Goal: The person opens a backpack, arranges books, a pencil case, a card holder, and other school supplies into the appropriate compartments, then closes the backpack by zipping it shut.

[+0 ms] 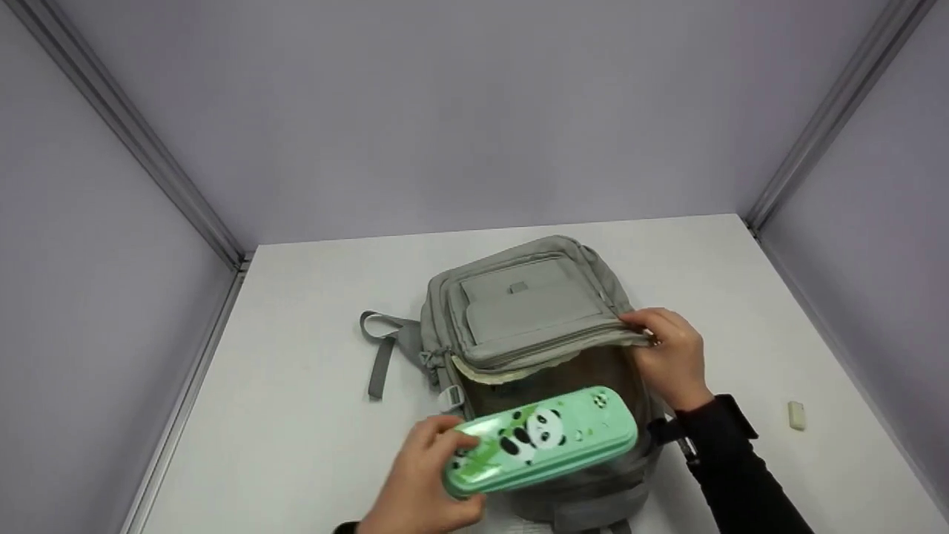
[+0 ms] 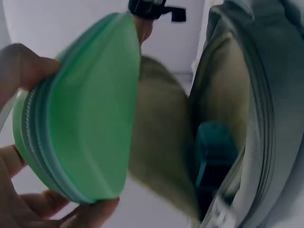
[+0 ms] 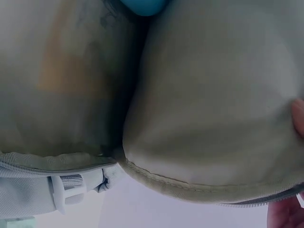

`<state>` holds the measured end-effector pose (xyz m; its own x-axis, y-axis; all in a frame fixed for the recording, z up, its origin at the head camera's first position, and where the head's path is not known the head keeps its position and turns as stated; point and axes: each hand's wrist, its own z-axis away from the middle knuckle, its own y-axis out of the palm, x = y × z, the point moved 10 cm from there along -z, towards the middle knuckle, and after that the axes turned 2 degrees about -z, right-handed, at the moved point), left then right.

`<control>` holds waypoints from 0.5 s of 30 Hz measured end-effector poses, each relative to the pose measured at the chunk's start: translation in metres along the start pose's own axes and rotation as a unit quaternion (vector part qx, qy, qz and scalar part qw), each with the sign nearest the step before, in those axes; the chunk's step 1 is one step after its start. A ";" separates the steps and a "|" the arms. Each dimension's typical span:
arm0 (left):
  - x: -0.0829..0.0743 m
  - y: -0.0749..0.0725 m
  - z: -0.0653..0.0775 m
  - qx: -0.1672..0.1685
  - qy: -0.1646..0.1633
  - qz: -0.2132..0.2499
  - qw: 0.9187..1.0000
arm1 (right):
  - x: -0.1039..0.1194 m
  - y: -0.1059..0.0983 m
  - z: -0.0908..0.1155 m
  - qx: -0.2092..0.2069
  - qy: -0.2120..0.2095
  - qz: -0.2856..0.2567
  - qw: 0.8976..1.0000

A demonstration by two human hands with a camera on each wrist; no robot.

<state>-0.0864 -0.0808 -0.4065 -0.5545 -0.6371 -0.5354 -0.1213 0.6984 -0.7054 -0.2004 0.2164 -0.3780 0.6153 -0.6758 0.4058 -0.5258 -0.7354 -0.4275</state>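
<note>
My left hand (image 1: 426,478) grips the left end of a green pencil case (image 1: 571,437) with a panda print, thumb on one side and fingers on the other. The case is held tilted in front of the grey backpack (image 1: 534,297), overlapping its opening in the head view. My right hand (image 1: 671,360) pinches the zippered edge of the backpack's flap (image 3: 213,109) and holds it raised. Through the gap shows the pale lining, with a teal item (image 2: 216,147) inside the bag in the left wrist view.
The backpack lies on a white table (image 1: 311,386) with a loose strap (image 1: 382,363) spread to its left. A small pale block like an eraser (image 1: 796,415) lies at the right. Grey panels (image 1: 474,119) enclose the table at the back and sides.
</note>
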 end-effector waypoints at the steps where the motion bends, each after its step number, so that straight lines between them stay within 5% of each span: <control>1: -0.006 0.016 -0.003 0.009 0.007 -0.023 1.000 | 0.000 0.000 0.000 0.005 -0.001 0.002 1.000; 5: -0.018 0.071 -0.013 0.045 -0.018 -0.090 0.995 | 0.002 0.000 0.001 0.011 -0.007 0.004 1.000; 8: -0.020 0.099 -0.021 0.055 -0.048 -0.151 0.986 | 0.002 0.001 0.001 0.012 -0.006 0.006 1.000; 15: -0.029 0.140 -0.050 0.122 -0.089 -0.292 0.945 | 0.001 -0.001 0.002 0.014 -0.004 0.004 1.000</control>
<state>-0.1284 0.0514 -0.4666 -0.3011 -0.9505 -0.0773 -0.1582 0.1297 -0.9789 -0.1983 0.2167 -0.3786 0.6158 -0.6810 0.3962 -0.5139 -0.7284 -0.4532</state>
